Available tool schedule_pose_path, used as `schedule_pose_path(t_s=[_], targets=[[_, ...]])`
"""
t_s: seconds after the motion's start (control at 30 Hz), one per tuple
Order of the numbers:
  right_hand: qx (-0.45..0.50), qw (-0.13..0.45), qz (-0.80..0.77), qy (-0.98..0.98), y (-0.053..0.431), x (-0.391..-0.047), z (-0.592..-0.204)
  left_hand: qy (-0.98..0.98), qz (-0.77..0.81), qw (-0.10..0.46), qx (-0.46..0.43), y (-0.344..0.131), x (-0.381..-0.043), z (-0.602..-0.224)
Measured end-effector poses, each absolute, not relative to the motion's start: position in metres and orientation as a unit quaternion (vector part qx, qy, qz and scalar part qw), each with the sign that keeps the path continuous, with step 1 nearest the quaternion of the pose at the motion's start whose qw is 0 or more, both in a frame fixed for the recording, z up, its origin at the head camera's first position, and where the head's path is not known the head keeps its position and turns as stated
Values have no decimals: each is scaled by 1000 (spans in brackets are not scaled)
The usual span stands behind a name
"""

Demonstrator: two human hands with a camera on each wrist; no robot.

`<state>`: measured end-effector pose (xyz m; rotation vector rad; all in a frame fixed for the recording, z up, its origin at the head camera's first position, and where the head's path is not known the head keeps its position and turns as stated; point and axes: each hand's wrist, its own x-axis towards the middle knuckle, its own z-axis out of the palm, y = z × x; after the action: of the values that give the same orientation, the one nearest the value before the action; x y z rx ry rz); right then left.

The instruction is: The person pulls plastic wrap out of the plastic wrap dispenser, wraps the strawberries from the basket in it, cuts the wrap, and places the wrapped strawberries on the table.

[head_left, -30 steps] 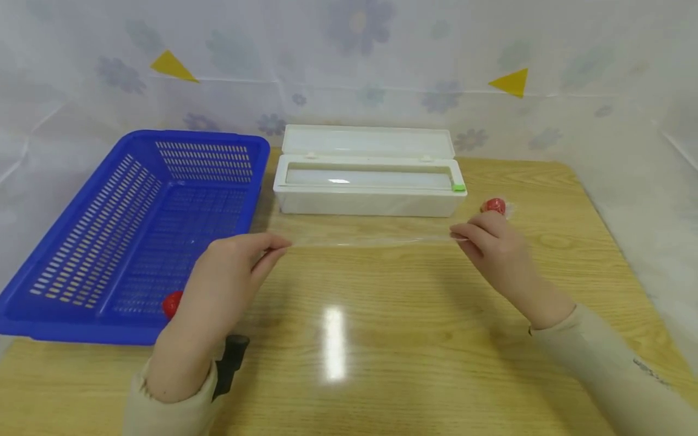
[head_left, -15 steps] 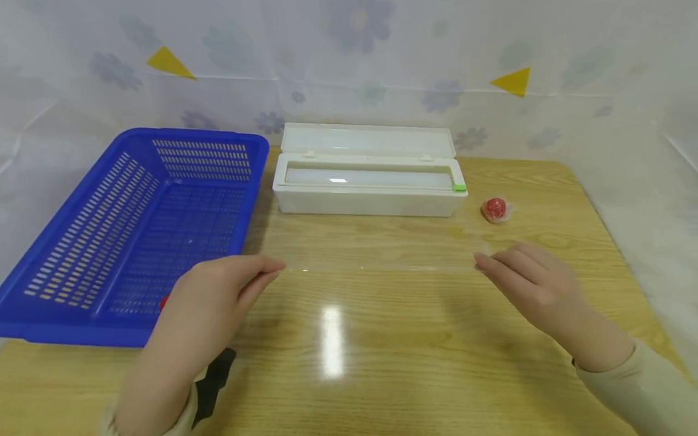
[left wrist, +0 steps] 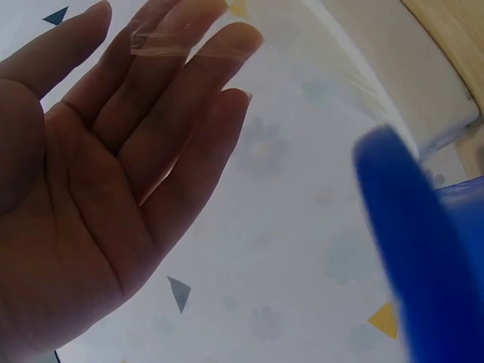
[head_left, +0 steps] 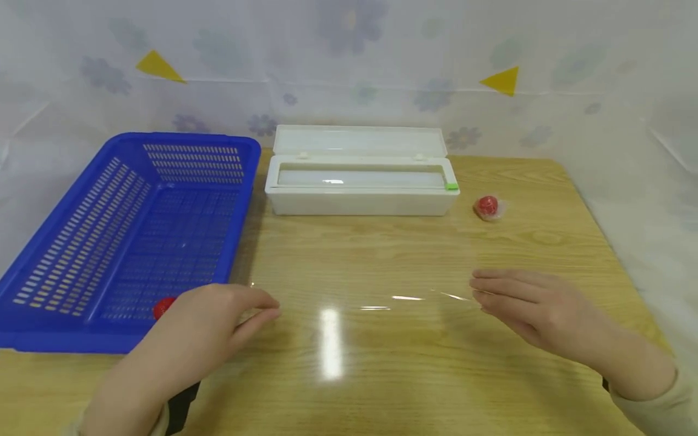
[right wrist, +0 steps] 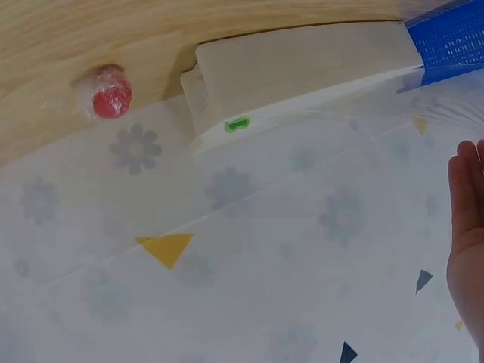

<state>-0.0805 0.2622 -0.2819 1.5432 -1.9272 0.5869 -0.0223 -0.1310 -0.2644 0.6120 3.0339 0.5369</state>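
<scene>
A sheet of clear cling film (head_left: 406, 298) spreads low over the table between my two hands, visible mainly by its bright glints. At its left side my left hand (head_left: 218, 315) has its thumb and fingers apart. In the left wrist view, film lies across the fingertips of that left hand (left wrist: 144, 144). My right hand (head_left: 551, 315) is at the film's right side with fingers extended; its palm (right wrist: 470, 280) is cut off by the right wrist view's edge. Behind the film stands a white cling film dispenser box (head_left: 360, 203), lid up, its roll showing.
A blue plastic basket (head_left: 248, 200) stands at the left, with a small red object (head_left: 162, 307) inside, partly behind my left arm. A red round object (head_left: 487, 207) wrapped in clear film lies right of the box. A patterned curtain (head_left: 349, 72) hangs behind the table.
Both hands have come down and toward the near side with the film, and the right hand has moved outward. The fingers have loosened from their pinch, and the film lies lower.
</scene>
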Motion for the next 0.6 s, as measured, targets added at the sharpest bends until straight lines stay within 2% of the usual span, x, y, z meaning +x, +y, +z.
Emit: schedule_pose_path(t_s=[0.23, 0.33, 0.47, 0.6], targets=[[574, 310, 306, -694, 258, -77, -273, 966, 177, -5, 189, -143, -19, -262], [567, 248, 255, -743, 268, -74, -279, 965, 164, 4, 205, -141, -21, -268], [551, 131, 149, -810, 276, -71, -298, 963, 140, 40, 225, -123, -23, -288], [548, 69, 107, -827, 273, -72, -323, 968, 125, 65, 208, -102, -26, -312]])
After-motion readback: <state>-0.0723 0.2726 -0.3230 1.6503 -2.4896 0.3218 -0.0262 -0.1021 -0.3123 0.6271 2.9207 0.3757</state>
